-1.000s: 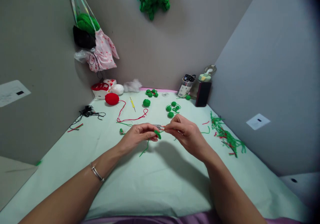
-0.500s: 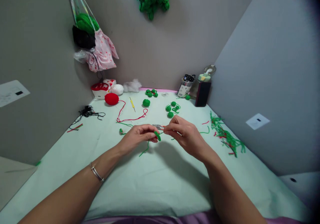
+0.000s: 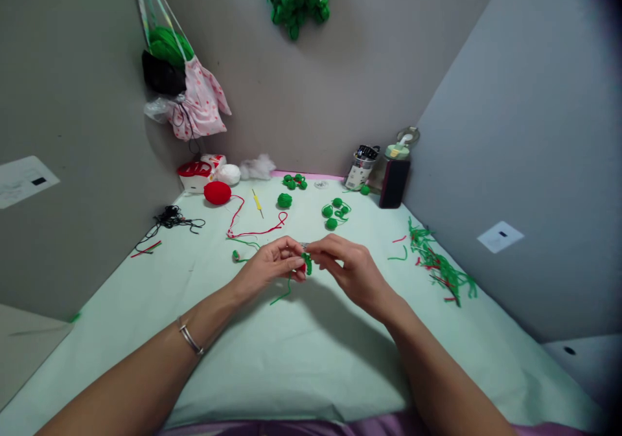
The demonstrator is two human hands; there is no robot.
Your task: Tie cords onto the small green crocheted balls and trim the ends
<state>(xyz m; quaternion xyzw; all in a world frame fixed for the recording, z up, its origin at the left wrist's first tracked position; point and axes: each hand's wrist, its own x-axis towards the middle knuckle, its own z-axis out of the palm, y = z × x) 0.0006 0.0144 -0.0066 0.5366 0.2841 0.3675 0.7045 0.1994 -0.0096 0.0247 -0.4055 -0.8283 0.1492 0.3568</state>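
My left hand (image 3: 273, 261) pinches a small green crocheted piece (image 3: 308, 265), with a bit of red showing by the fingertips. A green yarn tail (image 3: 282, 295) hangs below that hand. Close against the piece is my right hand (image 3: 350, 261), its thumb and fingers closed on a small metal-bladed tool, like snips with orange handles. Only a sliver of its metal (image 3: 304, 245) shows; my fingers cover the rest. Left of my left hand lies a small green and pale knitted bit (image 3: 236, 255) with a yarn end.
A red yarn ball (image 3: 217, 193), yellow crochet hook (image 3: 257, 203) and green balls (image 3: 331, 223) lie further back. Black cord (image 3: 171, 218) is at left, green and red scraps (image 3: 440, 261) at right. A phone (image 3: 394, 184) leans near a pen holder (image 3: 360, 170).
My right hand has moved left, up to my left hand. The tool's blades, plainly visible before, are now mostly hidden. The green piece has turned more upright, showing red beside it.
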